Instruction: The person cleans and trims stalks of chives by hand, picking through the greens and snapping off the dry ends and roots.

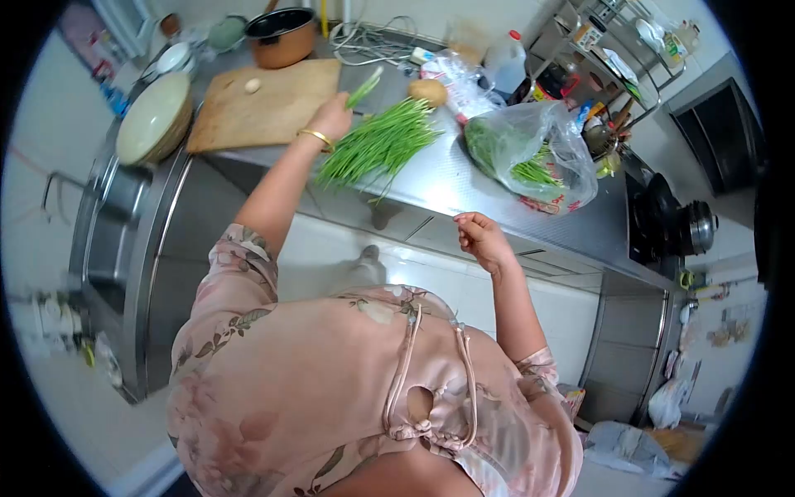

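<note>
My left hand [332, 118], with a gold bangle at its wrist, is closed around a few pale-green chives [364, 87] at the right edge of the wooden cutting board [248, 108]. Just right of it, a large heap of chives [381, 142] lies on the metal counter, its tips hanging over the front edge. My right hand [484, 240] is in the air in front of the counter, thumb and fingers pinched together. Whatever is between those fingertips, if anything, is too small to make out. A clear plastic bag [534, 157] with more greens sits on the counter beyond it.
A small pale bulb [252, 85] lies on the board, and a potato [428, 92] behind the heap. An orange pot [281, 39] and coiled cable [377, 41] stand at the back. Left are a large bowl [155, 118] and sink [116, 224]; right, a rack [604, 58] and stove [654, 219].
</note>
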`<control>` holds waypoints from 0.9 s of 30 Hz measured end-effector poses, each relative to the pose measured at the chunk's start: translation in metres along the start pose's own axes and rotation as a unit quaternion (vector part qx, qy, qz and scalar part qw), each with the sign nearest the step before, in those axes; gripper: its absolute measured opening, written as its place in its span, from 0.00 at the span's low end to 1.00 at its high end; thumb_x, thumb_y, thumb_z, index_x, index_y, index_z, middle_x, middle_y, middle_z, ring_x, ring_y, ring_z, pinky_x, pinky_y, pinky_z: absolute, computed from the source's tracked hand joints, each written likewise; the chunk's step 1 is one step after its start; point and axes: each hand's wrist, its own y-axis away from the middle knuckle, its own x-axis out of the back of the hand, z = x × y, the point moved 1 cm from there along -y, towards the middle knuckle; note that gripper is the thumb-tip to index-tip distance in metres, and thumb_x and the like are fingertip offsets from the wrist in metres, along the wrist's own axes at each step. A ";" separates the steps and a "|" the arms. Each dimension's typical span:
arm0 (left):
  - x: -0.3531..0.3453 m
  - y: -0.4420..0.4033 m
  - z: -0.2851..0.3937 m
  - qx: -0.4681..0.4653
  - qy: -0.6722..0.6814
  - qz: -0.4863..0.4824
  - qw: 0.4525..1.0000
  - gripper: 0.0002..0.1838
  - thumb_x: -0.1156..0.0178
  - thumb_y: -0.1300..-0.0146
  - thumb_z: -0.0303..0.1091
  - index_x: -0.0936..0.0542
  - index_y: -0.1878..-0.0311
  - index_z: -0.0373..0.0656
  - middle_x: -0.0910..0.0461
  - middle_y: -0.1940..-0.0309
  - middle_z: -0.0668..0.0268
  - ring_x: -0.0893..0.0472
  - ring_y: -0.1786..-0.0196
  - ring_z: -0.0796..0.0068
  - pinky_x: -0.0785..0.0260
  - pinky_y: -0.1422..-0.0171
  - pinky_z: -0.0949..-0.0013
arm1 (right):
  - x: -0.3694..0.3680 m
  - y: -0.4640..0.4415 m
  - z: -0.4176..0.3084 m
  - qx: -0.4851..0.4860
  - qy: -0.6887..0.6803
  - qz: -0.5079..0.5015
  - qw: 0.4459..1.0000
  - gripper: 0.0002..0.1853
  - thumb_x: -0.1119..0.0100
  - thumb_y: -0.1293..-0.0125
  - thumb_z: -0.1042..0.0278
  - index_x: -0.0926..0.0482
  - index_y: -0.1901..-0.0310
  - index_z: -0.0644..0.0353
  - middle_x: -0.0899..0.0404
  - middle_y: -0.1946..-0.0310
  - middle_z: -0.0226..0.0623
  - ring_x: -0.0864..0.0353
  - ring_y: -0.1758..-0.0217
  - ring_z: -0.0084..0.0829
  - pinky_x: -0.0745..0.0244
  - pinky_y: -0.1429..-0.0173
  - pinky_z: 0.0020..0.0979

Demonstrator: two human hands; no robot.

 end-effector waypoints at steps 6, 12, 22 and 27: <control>-0.082 -0.081 0.005 -0.013 -0.080 -0.124 0.989 0.15 0.52 0.46 0.30 0.30 0.54 0.37 0.26 0.60 0.46 0.29 0.53 0.45 0.36 0.49 0.55 | 0.063 -0.032 -0.071 0.047 0.020 0.130 0.990 0.07 0.47 0.39 0.65 0.25 0.63 0.59 0.33 0.81 0.24 0.36 0.80 0.17 0.40 0.75 0.18; -0.095 -0.092 0.047 -0.060 -0.173 -0.149 0.972 0.19 0.43 0.49 0.36 0.28 0.55 0.37 0.26 0.58 0.50 0.28 0.52 0.51 0.36 0.48 0.57 | 0.185 -0.054 -0.091 0.111 0.078 0.296 0.945 0.06 0.47 0.40 0.68 0.24 0.65 0.59 0.31 0.80 0.25 0.34 0.79 0.17 0.39 0.75 0.19; -0.037 -0.010 0.338 -0.412 0.157 -0.360 0.822 0.14 0.41 0.50 0.32 0.26 0.60 0.38 0.27 0.56 0.56 0.26 0.54 0.58 0.33 0.52 0.65 | 0.348 -0.167 -0.100 0.102 0.653 0.236 0.713 0.09 0.48 0.49 0.67 0.22 0.67 0.59 0.23 0.67 0.47 0.23 0.63 0.45 0.30 0.58 0.39; -0.097 0.034 0.443 -0.447 0.186 -0.412 0.772 0.13 0.42 0.49 0.31 0.26 0.60 0.38 0.26 0.57 0.57 0.26 0.55 0.60 0.33 0.52 0.65 | 0.375 -0.216 -0.089 0.105 0.692 0.093 0.708 0.13 0.45 0.52 0.65 0.22 0.63 0.57 0.22 0.65 0.47 0.24 0.61 0.45 0.30 0.56 0.40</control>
